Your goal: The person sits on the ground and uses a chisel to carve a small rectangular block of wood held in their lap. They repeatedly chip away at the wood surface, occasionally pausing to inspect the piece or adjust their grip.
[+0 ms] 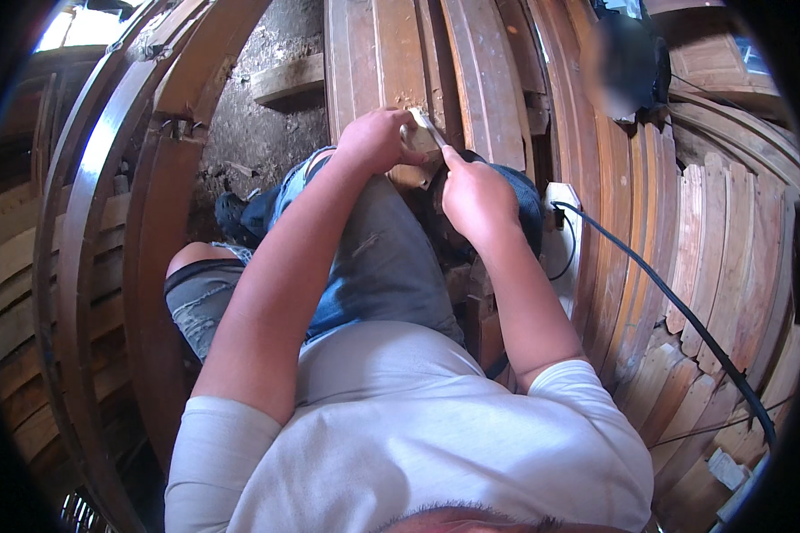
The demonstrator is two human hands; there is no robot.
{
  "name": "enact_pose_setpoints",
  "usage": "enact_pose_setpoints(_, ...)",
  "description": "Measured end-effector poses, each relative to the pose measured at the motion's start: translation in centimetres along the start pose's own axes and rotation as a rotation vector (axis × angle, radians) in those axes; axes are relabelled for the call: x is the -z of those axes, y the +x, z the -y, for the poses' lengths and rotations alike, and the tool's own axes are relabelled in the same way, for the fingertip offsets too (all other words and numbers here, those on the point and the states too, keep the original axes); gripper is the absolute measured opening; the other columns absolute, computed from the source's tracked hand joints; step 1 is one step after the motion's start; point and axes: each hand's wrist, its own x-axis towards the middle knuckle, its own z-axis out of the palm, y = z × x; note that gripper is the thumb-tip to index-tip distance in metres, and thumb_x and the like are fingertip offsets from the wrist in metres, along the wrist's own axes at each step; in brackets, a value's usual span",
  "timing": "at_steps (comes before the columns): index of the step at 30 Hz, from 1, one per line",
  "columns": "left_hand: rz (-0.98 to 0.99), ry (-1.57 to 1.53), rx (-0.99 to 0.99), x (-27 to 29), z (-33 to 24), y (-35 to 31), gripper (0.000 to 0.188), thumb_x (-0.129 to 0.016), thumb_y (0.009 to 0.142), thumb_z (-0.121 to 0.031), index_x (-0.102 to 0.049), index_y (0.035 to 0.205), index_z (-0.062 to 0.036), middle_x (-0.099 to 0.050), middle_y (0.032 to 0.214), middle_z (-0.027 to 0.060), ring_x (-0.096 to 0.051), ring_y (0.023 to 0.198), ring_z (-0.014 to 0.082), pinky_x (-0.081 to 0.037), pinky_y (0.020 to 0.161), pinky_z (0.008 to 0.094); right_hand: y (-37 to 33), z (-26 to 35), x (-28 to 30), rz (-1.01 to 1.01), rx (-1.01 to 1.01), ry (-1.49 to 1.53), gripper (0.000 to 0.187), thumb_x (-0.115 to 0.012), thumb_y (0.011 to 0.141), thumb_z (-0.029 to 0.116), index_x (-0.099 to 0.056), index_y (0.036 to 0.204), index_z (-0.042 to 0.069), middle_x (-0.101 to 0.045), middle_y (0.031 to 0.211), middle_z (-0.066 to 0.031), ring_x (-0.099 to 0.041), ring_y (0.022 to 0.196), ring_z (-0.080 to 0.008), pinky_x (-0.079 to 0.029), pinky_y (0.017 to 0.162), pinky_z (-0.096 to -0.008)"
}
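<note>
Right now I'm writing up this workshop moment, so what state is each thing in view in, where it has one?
Left hand: fingers curled at the pale wood; grip unclear.
Right hand: closed around a slim tool.
Slim tool: held at a slant.
Wood shavings: loose, scattered.
Jeans: ripped.
Black cable: curved, slack.

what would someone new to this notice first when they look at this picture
Probably the white shirt, filling the lower middle, with both bare arms reaching up from it. Near the top centre, the right hand grips a slim tool, its far end close to the left hand. The dark cable also stands out, curving across the wooden pieces on the right.
</note>
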Motion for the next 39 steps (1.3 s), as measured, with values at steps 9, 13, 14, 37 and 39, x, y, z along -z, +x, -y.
enact_pose_setpoints(9,-0.006,-0.016,0.023,-0.2,-0.4,0.2,0.075,-0.094,0.073,-0.061,-0.077,0.130,-0.0162,-0.078,0.127,0.0144,-0.074,0.120,0.0356,-0.060,0.101,0.0474,2.5,-0.2,-1.2,-0.020,-0.001,0.077,0.049,-0.052,0.105,0.017,-0.065,0.152,0.011,-0.078,0.105,-0.0257,-0.075,0.101,-0.0442,-0.058,0.092,-0.0565)
enact_pose_setpoints(13,-0.028,-0.017,0.009,-0.5,0.3,0.4,0.075,-0.095,0.072,-0.061,-0.078,0.129,-0.0160,-0.078,0.127,0.0145,-0.074,0.119,0.0358,-0.060,0.101,0.0473,1.5,0.4,0.6,0.073,-0.026,0.085,0.052,-0.055,0.102,0.013,-0.063,0.153,0.008,-0.078,0.113,-0.0248,-0.076,0.109,-0.0413,-0.059,0.096,-0.0543)
enact_pose_setpoints(14,-0.027,-0.019,0.009,-0.5,0.4,0.4,0.075,-0.095,0.072,-0.061,-0.078,0.129,-0.0160,-0.078,0.127,0.0147,-0.075,0.119,0.0358,-0.060,0.101,0.0473,0.2,0.4,1.2,0.078,-0.046,0.094,0.052,-0.055,0.102,0.013,-0.063,0.153,0.008,-0.078,0.113,-0.0250,-0.076,0.110,-0.0413,-0.059,0.096,-0.0540)
enact_pose_setpoints(37,-0.001,0.022,0.021,0.2,-0.8,0.1,0.072,-0.093,0.074,-0.061,-0.078,0.127,-0.0144,-0.077,0.129,0.0161,-0.073,0.122,0.0369,-0.059,0.103,0.0483,3.3,-0.6,-0.8,0.054,-0.071,0.211,0.052,-0.054,0.104,0.018,-0.062,0.155,0.014,-0.076,0.124,-0.0277,-0.073,0.118,-0.0426,-0.057,0.103,-0.0533)
enact_pose_setpoints(39,-0.002,-0.003,0.023,0.2,-0.5,-0.2,0.066,-0.095,0.075,-0.055,-0.077,0.123,-0.0127,-0.076,0.128,0.0166,-0.073,0.121,0.0377,-0.057,0.105,0.0475,3.3,-0.5,-0.9,0.049,-0.060,0.221,0.052,-0.054,0.104,0.018,-0.062,0.155,0.014,-0.076,0.125,-0.0276,-0.073,0.119,-0.0429,-0.056,0.105,-0.0536)
